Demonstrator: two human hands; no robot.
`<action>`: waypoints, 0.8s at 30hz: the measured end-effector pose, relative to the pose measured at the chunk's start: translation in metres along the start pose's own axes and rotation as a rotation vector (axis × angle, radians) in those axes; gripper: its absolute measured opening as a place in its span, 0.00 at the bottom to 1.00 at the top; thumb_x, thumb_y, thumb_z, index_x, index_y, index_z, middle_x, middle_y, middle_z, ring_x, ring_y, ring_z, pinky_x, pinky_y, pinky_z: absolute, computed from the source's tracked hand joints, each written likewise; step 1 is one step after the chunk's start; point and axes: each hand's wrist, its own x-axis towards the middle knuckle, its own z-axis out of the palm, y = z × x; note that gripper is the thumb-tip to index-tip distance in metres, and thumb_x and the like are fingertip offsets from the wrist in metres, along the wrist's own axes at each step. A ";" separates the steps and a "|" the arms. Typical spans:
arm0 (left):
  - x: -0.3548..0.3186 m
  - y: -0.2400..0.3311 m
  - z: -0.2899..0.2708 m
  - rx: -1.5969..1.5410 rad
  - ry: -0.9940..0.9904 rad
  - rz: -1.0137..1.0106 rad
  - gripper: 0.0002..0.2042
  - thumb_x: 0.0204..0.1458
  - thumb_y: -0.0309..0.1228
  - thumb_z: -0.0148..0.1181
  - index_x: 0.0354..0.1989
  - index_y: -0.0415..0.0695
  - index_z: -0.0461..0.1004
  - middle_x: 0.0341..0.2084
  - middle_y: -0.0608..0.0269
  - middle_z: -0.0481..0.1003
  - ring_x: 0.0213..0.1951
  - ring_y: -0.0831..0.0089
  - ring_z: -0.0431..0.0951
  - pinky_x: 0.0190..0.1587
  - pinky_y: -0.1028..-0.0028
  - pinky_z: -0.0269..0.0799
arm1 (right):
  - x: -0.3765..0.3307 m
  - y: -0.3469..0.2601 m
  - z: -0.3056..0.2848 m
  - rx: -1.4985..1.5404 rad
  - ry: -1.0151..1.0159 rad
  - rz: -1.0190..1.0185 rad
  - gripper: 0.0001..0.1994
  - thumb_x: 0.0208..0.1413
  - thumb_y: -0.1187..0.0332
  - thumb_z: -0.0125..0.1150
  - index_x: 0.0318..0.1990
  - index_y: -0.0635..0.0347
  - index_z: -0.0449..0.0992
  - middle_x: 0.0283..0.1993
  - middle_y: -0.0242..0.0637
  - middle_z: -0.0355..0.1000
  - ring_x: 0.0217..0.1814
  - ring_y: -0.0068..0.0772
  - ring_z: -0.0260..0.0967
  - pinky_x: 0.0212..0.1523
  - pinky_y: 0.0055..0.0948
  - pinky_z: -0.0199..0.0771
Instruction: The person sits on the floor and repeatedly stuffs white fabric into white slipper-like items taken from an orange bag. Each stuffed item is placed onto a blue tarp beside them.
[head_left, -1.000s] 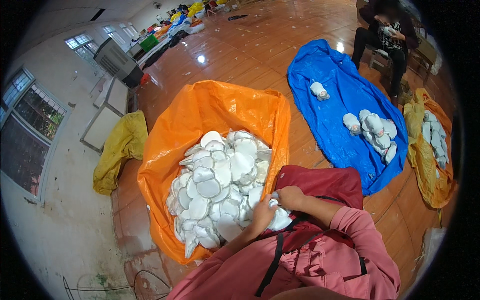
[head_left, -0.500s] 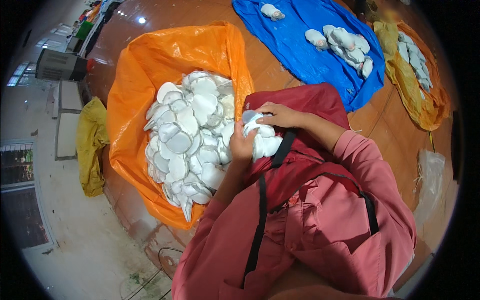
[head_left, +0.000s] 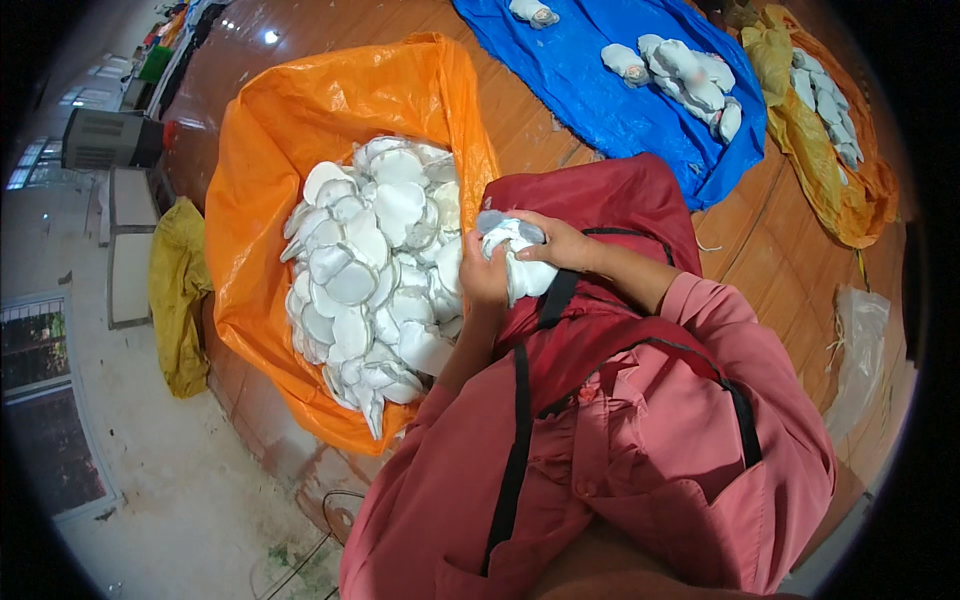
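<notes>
Wood-plank floor (head_left: 760, 250), glossy, with bags and sheets spread across it; person seated, camera looking down over a red apron (head_left: 610, 200) and pink sleeves; white fabric piece (head_left: 515, 255) sits bunched between both hands, over the apron's upper edge, just beside the orange bag's right rim; left hand (head_left: 483, 280) closed on the piece's left side, fingers curled round it; right hand (head_left: 560, 243) clamped over its top and right, thumb side on the fabric; piece has a grey patch at its top edge; exact shape hard to read, crumpled and partly covered by fingers; lower part hidden behind the left hand

Outward: orange bag (head_left: 300, 130) lies open on the floor to the left, touching the apron; it holds a heap of white rounded pieces (head_left: 375, 270), overlapping, many deep; lower layers not visible; blue sheet (head_left: 600, 90) further up, with a smaller cluster of white pieces (head_left: 685, 75) and one lone piece near the top rim, cut off by the frame; yellow-orange bag (head_left: 850, 190) at right with a row of white pieces, far end bent by the lens; clear plastic bag (head_left: 860, 340) on the floor at right, contents unreadable; yellow cloth (head_left: 178, 300) crumpled at left beside a pale floor strip; grey box-shaped unit (head_left: 110, 140) upper left, small and distorted
</notes>
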 end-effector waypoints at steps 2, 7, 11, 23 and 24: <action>0.006 -0.004 0.003 0.052 0.040 0.039 0.15 0.51 0.27 0.58 0.48 0.39 0.68 0.35 0.51 0.76 0.39 0.64 0.77 0.45 0.66 0.71 | 0.006 0.009 0.005 -0.042 0.062 -0.025 0.35 0.52 0.76 0.66 0.67 0.59 0.59 0.63 0.38 0.63 0.65 0.31 0.59 0.65 0.31 0.59; 0.018 -0.017 -0.001 -0.035 0.015 -0.031 0.15 0.54 0.27 0.57 0.49 0.38 0.67 0.38 0.47 0.77 0.41 0.59 0.78 0.46 0.65 0.71 | 0.027 0.005 0.016 -0.186 0.245 -0.060 0.29 0.48 0.75 0.68 0.60 0.58 0.69 0.58 0.41 0.69 0.59 0.33 0.66 0.59 0.31 0.66; 0.012 -0.037 -0.001 0.013 0.043 0.033 0.17 0.56 0.29 0.56 0.52 0.37 0.66 0.39 0.46 0.77 0.41 0.59 0.78 0.46 0.65 0.71 | 0.036 0.007 0.019 0.057 0.271 0.018 0.28 0.46 0.78 0.68 0.59 0.59 0.70 0.50 0.37 0.73 0.52 0.30 0.69 0.53 0.28 0.71; 0.030 -0.017 -0.025 -0.531 -0.235 -0.241 0.05 0.57 0.25 0.59 0.40 0.41 0.72 0.28 0.72 0.73 0.29 0.86 0.70 0.30 0.82 0.64 | 0.040 0.011 0.011 -0.024 0.319 0.100 0.28 0.43 0.82 0.67 0.57 0.59 0.71 0.45 0.37 0.75 0.47 0.29 0.71 0.48 0.29 0.73; 0.031 -0.015 -0.027 -0.545 -0.265 -0.263 0.06 0.57 0.25 0.60 0.40 0.41 0.70 0.29 0.71 0.73 0.30 0.86 0.70 0.31 0.82 0.66 | 0.040 0.011 0.013 -0.013 0.323 0.091 0.28 0.43 0.82 0.67 0.56 0.60 0.71 0.45 0.37 0.75 0.47 0.29 0.71 0.48 0.29 0.73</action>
